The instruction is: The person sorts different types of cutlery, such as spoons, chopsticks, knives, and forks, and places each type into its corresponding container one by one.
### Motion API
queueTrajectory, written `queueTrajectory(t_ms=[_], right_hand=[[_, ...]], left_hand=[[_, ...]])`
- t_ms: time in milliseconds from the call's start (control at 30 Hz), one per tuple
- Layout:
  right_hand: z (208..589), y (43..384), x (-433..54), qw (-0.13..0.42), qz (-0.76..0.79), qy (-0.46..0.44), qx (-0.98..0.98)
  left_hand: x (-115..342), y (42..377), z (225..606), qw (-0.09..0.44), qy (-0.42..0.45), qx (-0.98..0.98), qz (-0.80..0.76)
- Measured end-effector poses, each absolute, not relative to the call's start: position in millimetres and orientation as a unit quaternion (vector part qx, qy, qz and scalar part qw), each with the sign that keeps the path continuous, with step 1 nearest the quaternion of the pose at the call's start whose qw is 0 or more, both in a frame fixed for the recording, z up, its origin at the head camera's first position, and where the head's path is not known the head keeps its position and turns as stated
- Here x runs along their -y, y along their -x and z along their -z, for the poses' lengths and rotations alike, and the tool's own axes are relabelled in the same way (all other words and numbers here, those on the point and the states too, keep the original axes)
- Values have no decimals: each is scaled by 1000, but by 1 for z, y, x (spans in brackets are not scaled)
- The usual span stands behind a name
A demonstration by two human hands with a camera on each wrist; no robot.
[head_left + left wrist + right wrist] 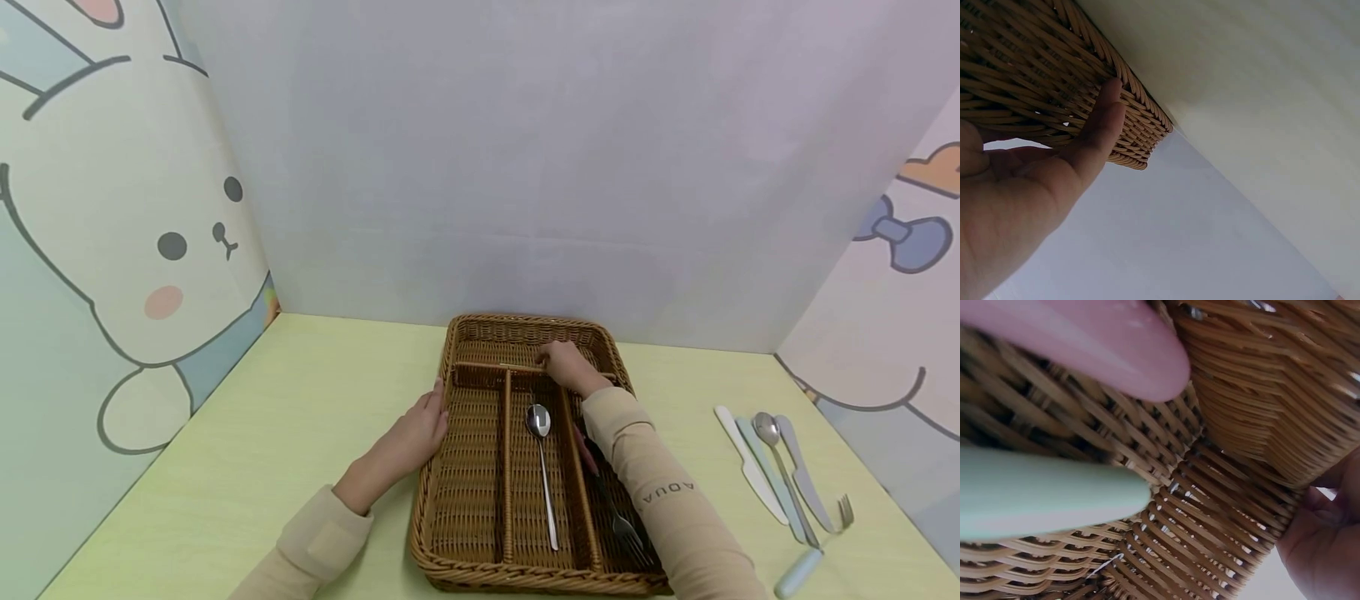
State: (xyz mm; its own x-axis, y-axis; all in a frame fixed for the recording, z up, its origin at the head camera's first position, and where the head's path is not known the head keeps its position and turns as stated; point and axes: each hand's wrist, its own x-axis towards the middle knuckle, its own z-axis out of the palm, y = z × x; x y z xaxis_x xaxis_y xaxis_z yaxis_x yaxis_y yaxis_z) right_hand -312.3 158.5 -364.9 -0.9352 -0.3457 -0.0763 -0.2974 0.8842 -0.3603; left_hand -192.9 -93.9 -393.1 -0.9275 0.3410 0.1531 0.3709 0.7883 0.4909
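One left hand (411, 429), straight-fingered against basket (423, 518), ten o'clock; one right hand (567, 365) gripping crosswise divider (480, 376), twelve. You're seemingly steadying; next, press evenly.

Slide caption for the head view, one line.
Left hand against a wicker basket, right hand at its cross divider, spoon inside, more cutlery on the table at right.

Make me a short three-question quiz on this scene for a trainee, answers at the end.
1. True or false: a silver metal spoon lies in the middle long compartment of the brown woven wicker tray.
2. Which of the person's hands touches the tray's left outer side?
3. The metal fork with the pale blue handle lies: (a) inside the tray; (b) on the pale yellow tabletop.
Key: 1. True. 2. The left hand. 3. b.
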Motion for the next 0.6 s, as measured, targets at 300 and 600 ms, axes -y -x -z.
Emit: queueTrajectory(t_ms=[300, 600], right_hand=[[365, 311, -160, 58, 169, 176, -968], [357, 307, -161, 47, 164, 155, -973]], left_hand=[[94, 193, 394, 30, 186, 946, 265], [94, 193, 393, 36, 190, 945, 264]])
